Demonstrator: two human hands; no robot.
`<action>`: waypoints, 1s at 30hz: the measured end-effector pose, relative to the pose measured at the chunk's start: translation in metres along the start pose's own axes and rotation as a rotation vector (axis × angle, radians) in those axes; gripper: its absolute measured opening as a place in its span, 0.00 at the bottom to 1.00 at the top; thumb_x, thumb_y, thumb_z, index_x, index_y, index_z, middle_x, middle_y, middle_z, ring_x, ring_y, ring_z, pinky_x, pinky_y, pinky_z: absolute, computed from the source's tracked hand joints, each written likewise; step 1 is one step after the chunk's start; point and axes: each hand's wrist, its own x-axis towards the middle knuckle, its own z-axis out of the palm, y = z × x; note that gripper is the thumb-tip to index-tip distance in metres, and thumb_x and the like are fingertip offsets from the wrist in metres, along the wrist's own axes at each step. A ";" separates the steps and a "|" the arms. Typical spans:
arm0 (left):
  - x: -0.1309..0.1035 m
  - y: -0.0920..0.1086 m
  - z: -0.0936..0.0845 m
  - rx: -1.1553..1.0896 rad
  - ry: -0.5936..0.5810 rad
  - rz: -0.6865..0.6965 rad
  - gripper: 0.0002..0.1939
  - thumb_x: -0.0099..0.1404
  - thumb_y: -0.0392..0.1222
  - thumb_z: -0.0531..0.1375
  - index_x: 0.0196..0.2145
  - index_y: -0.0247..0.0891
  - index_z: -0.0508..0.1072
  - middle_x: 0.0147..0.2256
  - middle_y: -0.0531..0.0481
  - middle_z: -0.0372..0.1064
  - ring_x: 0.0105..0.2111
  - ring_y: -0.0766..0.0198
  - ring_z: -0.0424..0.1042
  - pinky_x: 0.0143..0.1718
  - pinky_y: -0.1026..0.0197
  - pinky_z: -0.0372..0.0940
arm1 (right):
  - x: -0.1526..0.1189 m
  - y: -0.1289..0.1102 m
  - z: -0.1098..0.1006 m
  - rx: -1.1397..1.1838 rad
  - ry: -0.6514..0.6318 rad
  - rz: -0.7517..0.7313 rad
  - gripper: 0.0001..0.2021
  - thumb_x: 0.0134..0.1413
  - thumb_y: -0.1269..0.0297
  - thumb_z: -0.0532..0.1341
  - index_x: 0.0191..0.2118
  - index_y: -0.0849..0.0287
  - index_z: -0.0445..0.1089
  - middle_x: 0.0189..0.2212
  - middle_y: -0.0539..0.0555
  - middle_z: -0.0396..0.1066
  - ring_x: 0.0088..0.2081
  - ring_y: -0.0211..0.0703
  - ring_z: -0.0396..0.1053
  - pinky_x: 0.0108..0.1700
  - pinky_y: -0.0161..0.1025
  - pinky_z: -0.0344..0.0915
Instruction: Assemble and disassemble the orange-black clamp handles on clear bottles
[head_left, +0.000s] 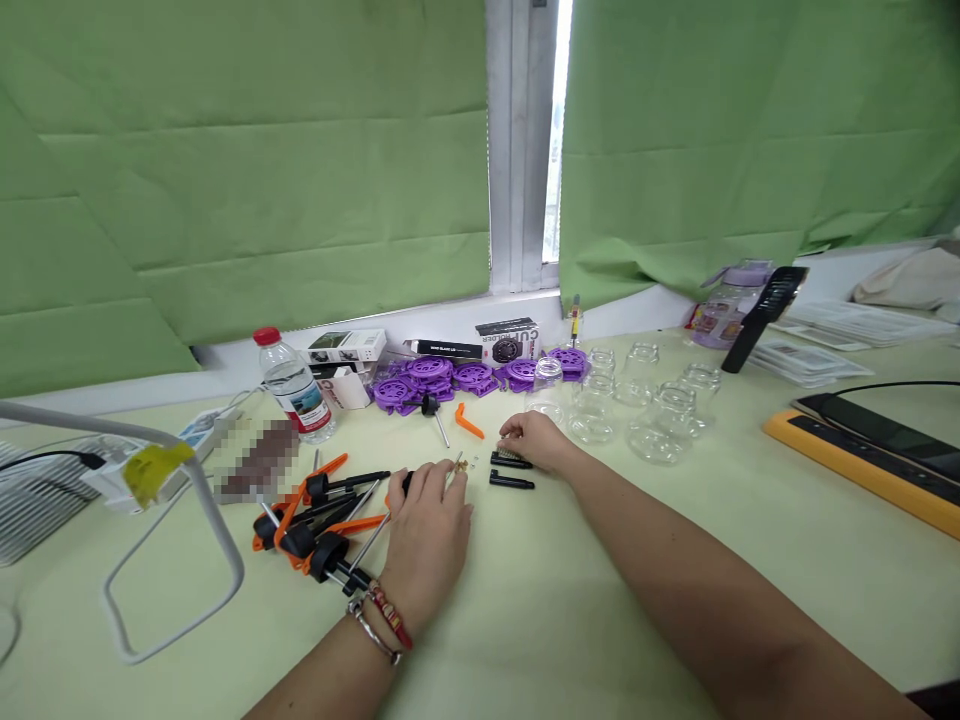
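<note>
My left hand rests low over the table with its fingers bent over a black piece; its grip is partly hidden. Just beyond its fingertips lie small brass-coloured bits. My right hand has its fingers curled together above a black cylindrical part, and what they pinch is too small to name. A second black part lies nearer to me. Left of my left hand is a pile of orange-and-black pieces with metal rods. One orange piece lies apart, beside a black piece with a rod.
Purple plastic parts and boxes line the back. Several clear jars stand to the right, near a black brush and an orange-edged device. A water bottle and a white metal frame are on the left.
</note>
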 end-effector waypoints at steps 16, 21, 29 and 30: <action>0.002 -0.039 -0.006 -0.008 -0.210 -0.273 0.18 0.56 0.32 0.51 0.46 0.34 0.66 0.40 0.40 0.69 0.43 0.51 0.66 0.46 0.48 0.54 | -0.027 -0.047 0.007 0.320 -0.164 -0.023 0.15 0.51 0.54 0.56 0.27 0.61 0.71 0.21 0.50 0.67 0.19 0.31 0.56 0.23 0.30 0.54; 0.002 -0.039 -0.001 -0.157 -0.175 -0.241 0.21 0.54 0.24 0.48 0.44 0.31 0.66 0.41 0.39 0.67 0.44 0.55 0.66 0.43 0.54 0.61 | -0.051 -0.068 0.031 0.333 -0.481 -0.021 0.15 0.52 0.60 0.58 0.45 0.60 0.69 0.27 0.53 0.71 0.24 0.34 0.66 0.24 0.30 0.60; -0.002 -0.041 0.002 -0.245 -0.147 -0.246 0.23 0.54 0.29 0.51 0.50 0.30 0.61 0.46 0.37 0.62 0.48 0.54 0.62 0.48 0.53 0.60 | -0.067 -0.077 0.056 0.529 -0.557 0.082 0.16 0.52 0.68 0.58 0.48 0.63 0.62 0.25 0.51 0.68 0.22 0.35 0.68 0.20 0.29 0.61; -0.002 -0.040 0.001 -0.228 -0.178 -0.264 0.24 0.54 0.31 0.54 0.50 0.30 0.61 0.46 0.37 0.62 0.49 0.52 0.62 0.48 0.52 0.60 | -0.067 -0.077 0.057 0.536 -0.556 0.089 0.14 0.52 0.70 0.58 0.45 0.63 0.63 0.23 0.50 0.67 0.21 0.34 0.67 0.20 0.29 0.62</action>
